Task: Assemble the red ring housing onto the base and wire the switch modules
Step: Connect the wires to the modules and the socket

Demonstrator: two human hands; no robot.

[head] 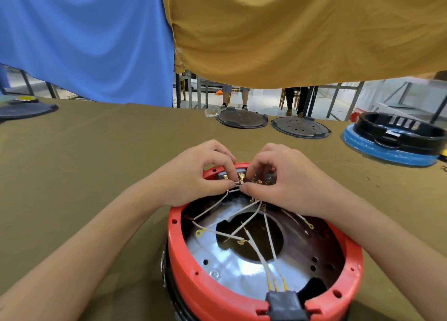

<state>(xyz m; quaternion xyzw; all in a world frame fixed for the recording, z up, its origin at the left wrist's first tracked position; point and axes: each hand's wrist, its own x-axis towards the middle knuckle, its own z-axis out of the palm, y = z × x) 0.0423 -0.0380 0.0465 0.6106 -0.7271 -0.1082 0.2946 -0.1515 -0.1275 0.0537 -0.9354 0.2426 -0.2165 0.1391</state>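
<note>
My left hand (193, 173) pinched a white wire (233, 189) between thumb and forefinger, and my right hand (283, 178) pinched at the brass terminals (242, 177) just beside it, fingertips almost touching at the housing's twelve o'clock edge. More white wires (254, 233) fanned from there toward six o'clock, ending at a black connector block (281, 301). The red ring housing (179, 253) sat on the black base (167, 267), a silver plate (232, 270) inside it. At one o'clock on the olive tablecloth (96, 163) lay two dark round lids (243, 119); at two o'clock stood a black ring on a blue base (387, 149).
</note>
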